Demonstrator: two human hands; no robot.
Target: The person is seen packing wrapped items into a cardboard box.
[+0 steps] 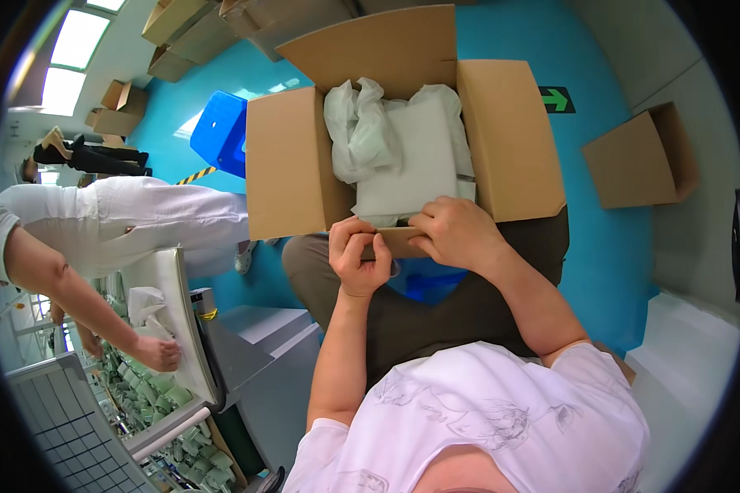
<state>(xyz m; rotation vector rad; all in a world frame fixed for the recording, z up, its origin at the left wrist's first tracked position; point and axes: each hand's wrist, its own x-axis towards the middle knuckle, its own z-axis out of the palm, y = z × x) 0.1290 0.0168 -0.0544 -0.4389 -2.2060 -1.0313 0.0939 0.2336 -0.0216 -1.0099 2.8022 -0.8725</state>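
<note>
A large open cardboard box (292,164) stands before my knees with its flaps spread outward. Inside lie a flat white foam-like sheet (427,148) and a crumpled translucent white bag (360,135); what they cover is hidden. At the box's near side, my left hand (358,256) has its fingers curled on the left end of the near cardboard flap (400,243). My right hand (456,232) grips the same flap further right, its fingertips over the top edge and thumb below. Both hands are closed on the flap.
At the left a co-worker in white reaches an arm (99,308) over a bench with white wrapping (148,304) and many pale green pieces (140,386). A blue stool-like plastic item (220,135) stands behind. Another open carton (633,160) sits at right; cartons (181,33) line the back.
</note>
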